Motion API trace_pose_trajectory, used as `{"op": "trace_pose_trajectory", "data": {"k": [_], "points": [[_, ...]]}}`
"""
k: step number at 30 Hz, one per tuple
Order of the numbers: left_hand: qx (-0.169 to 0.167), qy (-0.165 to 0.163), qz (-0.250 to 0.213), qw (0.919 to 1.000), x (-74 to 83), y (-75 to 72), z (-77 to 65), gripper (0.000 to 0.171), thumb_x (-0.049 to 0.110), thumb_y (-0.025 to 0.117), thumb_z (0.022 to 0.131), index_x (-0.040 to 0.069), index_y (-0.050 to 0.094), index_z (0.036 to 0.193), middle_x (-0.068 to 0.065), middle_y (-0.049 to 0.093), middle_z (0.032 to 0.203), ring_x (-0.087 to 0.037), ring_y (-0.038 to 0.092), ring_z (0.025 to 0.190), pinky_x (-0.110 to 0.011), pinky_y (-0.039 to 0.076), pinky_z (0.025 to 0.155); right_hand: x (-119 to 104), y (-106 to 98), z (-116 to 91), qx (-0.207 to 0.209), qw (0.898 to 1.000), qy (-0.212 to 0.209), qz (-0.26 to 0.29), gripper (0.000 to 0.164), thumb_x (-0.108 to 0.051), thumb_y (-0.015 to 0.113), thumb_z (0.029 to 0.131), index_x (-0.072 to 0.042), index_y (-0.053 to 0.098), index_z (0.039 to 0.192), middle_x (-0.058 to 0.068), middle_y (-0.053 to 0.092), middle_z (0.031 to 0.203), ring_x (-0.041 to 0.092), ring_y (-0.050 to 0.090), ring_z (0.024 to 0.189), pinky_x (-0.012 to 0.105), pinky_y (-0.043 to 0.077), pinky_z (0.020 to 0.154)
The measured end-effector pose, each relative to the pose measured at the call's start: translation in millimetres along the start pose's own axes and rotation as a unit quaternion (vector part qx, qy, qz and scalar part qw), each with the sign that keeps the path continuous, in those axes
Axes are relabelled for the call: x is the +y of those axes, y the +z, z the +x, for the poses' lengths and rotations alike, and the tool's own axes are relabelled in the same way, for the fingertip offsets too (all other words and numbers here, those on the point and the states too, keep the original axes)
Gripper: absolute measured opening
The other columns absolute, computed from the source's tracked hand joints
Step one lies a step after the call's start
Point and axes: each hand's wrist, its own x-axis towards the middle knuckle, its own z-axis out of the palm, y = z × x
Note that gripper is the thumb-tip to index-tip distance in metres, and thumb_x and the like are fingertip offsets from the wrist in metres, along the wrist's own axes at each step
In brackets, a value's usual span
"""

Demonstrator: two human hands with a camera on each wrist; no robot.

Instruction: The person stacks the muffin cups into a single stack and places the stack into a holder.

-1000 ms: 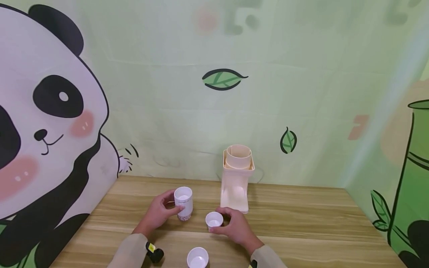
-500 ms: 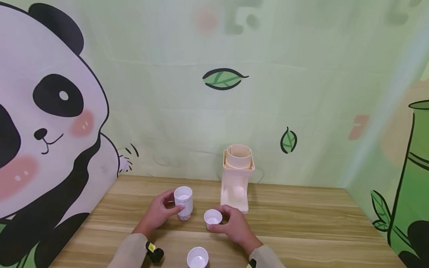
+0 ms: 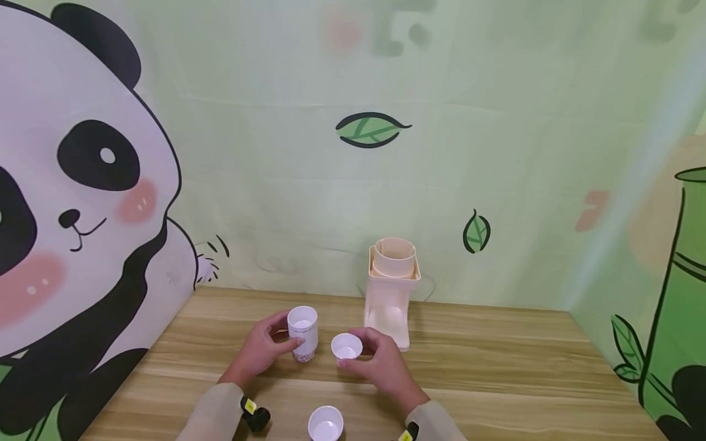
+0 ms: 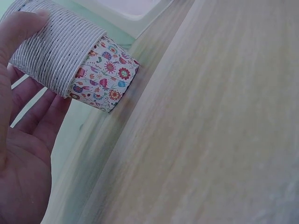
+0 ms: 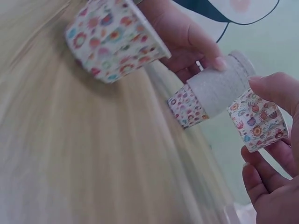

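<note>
My left hand (image 3: 263, 349) grips a tall stack of nested paper cups (image 3: 306, 327) upright, fingers and thumb around its sides. In the left wrist view, many stacked rims (image 4: 63, 51) show above the floral wall of the lowest cup (image 4: 106, 74). My right hand (image 3: 380, 362) pinches a single floral paper cup (image 5: 258, 120) by its sides, mouth up, a short way right of the stack. In the head view that cup's white inside (image 3: 346, 346) shows. Another floral paper cup (image 3: 325, 424) stands on the table nearer me, between my forearms.
A pale pink cup dispenser (image 3: 388, 306) with a round tube (image 3: 394, 257) on top stands at the back of the wooden table (image 3: 496, 361). Behind it is a green backdrop (image 3: 276, 202) with a printed panda (image 3: 99, 245) on the left.
My right hand has raised its cup and carried it slightly left and away from me, closer to the stack. The left hand and the stack have stayed nearly still.
</note>
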Motion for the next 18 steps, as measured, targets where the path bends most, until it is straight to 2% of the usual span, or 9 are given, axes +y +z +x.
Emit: {"op": "trace_pose_trajectory", "data": {"k": [8, 18], "points": [[-0.003, 0.010, 0.000, 0.9999, 0.6, 0.2, 0.6, 0.061, 0.015, 0.085, 0.084, 0.006, 0.060, 0.138, -0.015, 0.070, 0.127, -0.021, 0.068, 0.114, -0.025, 0.056, 0.100, -12.2, 3.4, 6.5, 0.009, 1.000, -0.010, 0.011, 0.058, -0.014, 0.091, 0.076, -0.003, 0.067, 0.128, 0.013, 0.074, 0.117, 0.024, 0.070, 0.105, 0.026, 0.057, 0.092], [-0.008, 0.012, -0.008, 0.9999, 0.1, -0.3, 0.9, 0.060, 0.015, 0.086, 0.084, 0.008, 0.061, 0.138, -0.014, 0.070, 0.126, -0.015, 0.068, 0.112, -0.023, 0.055, 0.099, -22.4, 11.7, 18.0, 0.012, 0.999, -0.024, 0.019, 0.058, -0.014, 0.090, 0.077, -0.001, 0.066, 0.129, 0.013, 0.074, 0.118, 0.022, 0.069, 0.108, 0.028, 0.057, 0.095]]}}
